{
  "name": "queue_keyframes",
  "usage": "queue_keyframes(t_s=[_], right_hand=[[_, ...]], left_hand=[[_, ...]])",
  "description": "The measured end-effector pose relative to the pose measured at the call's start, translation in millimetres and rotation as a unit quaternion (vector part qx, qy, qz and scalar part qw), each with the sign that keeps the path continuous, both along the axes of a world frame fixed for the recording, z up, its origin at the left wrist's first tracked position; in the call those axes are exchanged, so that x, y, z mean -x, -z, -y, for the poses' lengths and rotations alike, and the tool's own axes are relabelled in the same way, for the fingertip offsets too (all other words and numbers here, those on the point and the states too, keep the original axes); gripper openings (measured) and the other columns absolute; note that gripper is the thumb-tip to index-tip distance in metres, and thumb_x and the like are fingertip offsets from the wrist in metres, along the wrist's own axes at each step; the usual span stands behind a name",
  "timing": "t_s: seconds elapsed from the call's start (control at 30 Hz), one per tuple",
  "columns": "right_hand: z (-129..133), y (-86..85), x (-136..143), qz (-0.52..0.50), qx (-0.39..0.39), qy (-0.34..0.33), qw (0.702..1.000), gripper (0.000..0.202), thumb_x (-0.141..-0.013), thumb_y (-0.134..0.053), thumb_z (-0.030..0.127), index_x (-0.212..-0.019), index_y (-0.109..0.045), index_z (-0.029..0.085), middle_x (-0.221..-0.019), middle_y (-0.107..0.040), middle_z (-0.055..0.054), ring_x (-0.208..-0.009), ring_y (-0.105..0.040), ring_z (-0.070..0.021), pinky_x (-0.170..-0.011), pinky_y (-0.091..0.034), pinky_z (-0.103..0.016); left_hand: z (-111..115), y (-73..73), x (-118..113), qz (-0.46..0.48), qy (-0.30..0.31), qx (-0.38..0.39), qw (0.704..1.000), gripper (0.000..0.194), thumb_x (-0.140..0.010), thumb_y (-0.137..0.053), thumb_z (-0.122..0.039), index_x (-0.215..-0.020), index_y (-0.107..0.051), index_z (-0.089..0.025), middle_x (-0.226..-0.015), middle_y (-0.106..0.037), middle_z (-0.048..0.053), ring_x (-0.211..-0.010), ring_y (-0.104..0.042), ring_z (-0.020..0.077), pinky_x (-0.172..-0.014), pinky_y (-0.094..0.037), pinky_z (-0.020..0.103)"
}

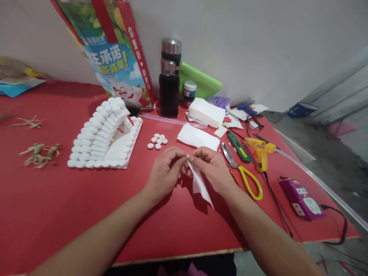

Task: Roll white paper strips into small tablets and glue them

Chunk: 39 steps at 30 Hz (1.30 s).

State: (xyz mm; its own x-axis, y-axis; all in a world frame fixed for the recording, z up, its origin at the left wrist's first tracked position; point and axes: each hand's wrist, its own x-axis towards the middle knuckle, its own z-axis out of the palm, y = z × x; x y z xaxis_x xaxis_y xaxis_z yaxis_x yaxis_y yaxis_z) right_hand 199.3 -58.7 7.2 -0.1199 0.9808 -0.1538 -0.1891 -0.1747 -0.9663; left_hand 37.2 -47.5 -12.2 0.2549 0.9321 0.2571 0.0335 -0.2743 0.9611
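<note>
Fingertips of my left hand (pixel 166 172) and my right hand (pixel 211 168) pinch the upper end of a white paper sheet (pixel 200 186), whose loose part hangs down toward me. Both hands are closed on it above the red table. Just beyond them lies another folded white paper (pixel 198 137). Several round white discs (pixel 157 141) sit in a cluster to the left of my hands. Farther left stands a white model staircase (pixel 105 136), edged with the same kind of discs. Scissors with yellow handles (pixel 249 183) lie close to my right wrist.
On the right are a green utility knife (pixel 239 147), a yellow glue gun (pixel 261 151) with a long clear stick, and a purple power strip (pixel 301 198). A phone (pixel 169 95), a steel flask (pixel 171 51) and a printed bag (pixel 115 53) stand behind. Straw knots (pixel 40 154) lie left.
</note>
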Motion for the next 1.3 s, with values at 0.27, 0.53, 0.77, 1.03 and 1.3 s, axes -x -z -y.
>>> queue_keyframes(t_s=[0.27,0.53,0.77,1.03,1.3], right_hand=[[-7.7,5.6,-12.2,-0.189,0.188,-0.131,0.955,0.031,-0.091,-0.073,0.045,-0.091,-0.068,0.014,-0.08,-0.077,-0.009,-0.066,-0.076,-0.0207,-0.065,-0.066,-0.034],[-7.2,3.1,-14.8,-0.199,0.192,-0.122,0.953,0.027,-0.081,-0.085,0.032,-0.091,-0.066,0.016,-0.077,-0.077,-0.004,-0.064,-0.075,-0.018,-0.065,-0.068,-0.034],[-5.7,1.6,-9.6,-0.125,0.14,-0.065,0.98,0.028,-0.076,-0.087,0.03,-0.081,-0.063,0.017,-0.07,-0.075,-0.002,-0.052,-0.069,-0.0137,-0.052,-0.062,-0.025],[-1.2,0.9,4.9,-0.042,0.088,0.021,0.995,0.024,-0.071,-0.08,0.026,-0.072,-0.058,0.018,-0.058,-0.07,0.001,-0.04,-0.062,-0.0118,-0.037,-0.05,-0.019],[-1.8,3.7,6.0,-0.044,0.077,0.009,0.996,0.028,-0.074,-0.083,0.034,-0.076,-0.06,0.017,-0.063,-0.071,0.0,-0.042,-0.063,-0.0109,-0.039,-0.051,-0.019]], left_hand=[[-2.0,-6.7,2.5,-0.019,-0.013,0.015,1.0,0.01,-0.095,-0.063,-0.022,-0.088,-0.068,-0.019,-0.081,-0.068,0.002,-0.074,-0.065,0.0145,-0.07,-0.053,0.027],[-3.0,-10.5,2.2,0.037,0.006,0.104,0.994,0.01,-0.088,-0.07,-0.028,-0.085,-0.07,-0.019,-0.072,-0.07,0.002,-0.064,-0.063,0.0152,-0.058,-0.053,0.027],[-1.5,-10.9,1.3,0.067,0.021,0.147,0.987,0.013,-0.088,-0.07,-0.03,-0.084,-0.068,-0.018,-0.068,-0.07,0.001,-0.052,-0.059,0.0121,-0.046,-0.046,0.024],[0.4,-4.2,-2.7,0.039,0.013,0.103,0.994,0.014,-0.094,-0.065,-0.028,-0.084,-0.066,-0.017,-0.066,-0.067,0.0,-0.051,-0.06,0.012,-0.049,-0.048,0.025],[0.9,-3.8,-2.3,0.015,-0.03,0.051,0.998,0.013,-0.094,-0.064,-0.023,-0.082,-0.065,-0.016,-0.069,-0.066,-0.001,-0.053,-0.063,0.0103,-0.054,-0.051,0.023]])
